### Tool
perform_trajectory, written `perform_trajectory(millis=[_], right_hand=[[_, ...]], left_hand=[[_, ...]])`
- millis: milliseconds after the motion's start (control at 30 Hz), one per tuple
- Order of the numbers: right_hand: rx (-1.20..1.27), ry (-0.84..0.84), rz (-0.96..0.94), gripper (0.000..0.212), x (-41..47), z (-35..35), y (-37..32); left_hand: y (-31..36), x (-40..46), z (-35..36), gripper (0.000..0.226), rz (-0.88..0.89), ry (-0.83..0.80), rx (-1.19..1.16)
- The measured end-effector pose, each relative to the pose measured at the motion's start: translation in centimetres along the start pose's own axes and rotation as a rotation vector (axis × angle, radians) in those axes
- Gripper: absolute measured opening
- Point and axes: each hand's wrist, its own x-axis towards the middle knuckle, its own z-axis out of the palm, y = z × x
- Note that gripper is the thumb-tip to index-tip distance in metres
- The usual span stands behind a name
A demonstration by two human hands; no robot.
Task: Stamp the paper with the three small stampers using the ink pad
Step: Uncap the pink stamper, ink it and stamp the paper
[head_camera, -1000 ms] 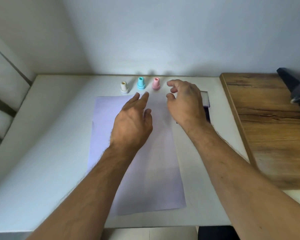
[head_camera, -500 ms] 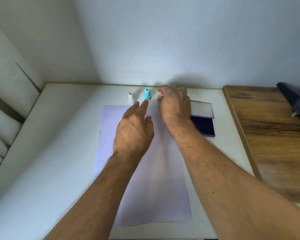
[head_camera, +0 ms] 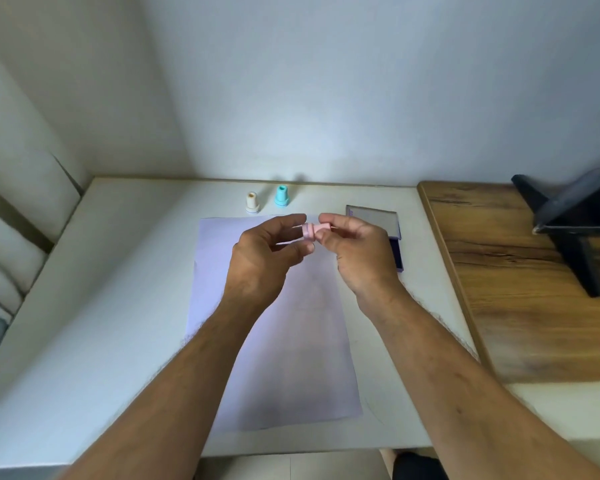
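Stamper: pink stamper (head_camera: pixel 313 231) now lifted off desk (head_camera: pixel 118 306) | both your grips pinch it: right hand (head_camera: pixel 355 254), left hand (head_camera: pixel 269 258) | cap likely next, ink pad (head_camera: pixel 392 247) just right.

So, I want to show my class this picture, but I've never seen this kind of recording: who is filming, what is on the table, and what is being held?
No machine here: a person wears a camera on the head, looking down at their own bare hands. On the white table lie a sheet of paper, a cream stamper, a blue stamper and an open ink pad. The left hand and right hand together hold a pink stamper sideways above the paper.
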Motion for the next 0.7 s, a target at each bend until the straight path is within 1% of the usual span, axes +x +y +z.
perform_trajectory(millis=[133, 267, 433, 567, 700], right_hand=[[0.034, -0.057, 0.097, 0.02, 0.6, -0.1, 0.7], [0.05, -0.151, 0.162, 0.018, 1.8, 0.0, 0.6], [0.206, -0.223, 0.236, 0.023, 3.2, -0.4, 1.0], [0.264, -0.25, 0.22, 0.025, 3.8, -1.0, 1.2], [0.156, -0.269, 0.118, 0.021, 3.9, -2.1, 1.3]], left_hand=[[-0.6, 0.8, 0.0, 0.04, -0.009, 0.003, 0.015], [-1.0, 1.4, 0.0, 0.037, 0.023, 0.061, 0.034], [-1.0, 1.6, 0.7, 0.035, 0.064, 0.079, 0.027], [-1.0, 1.6, 1.4, 0.034, 0.094, 0.072, 0.003], [-1.2, 1.6, 1.8, 0.033, 0.088, 0.084, -0.002]])
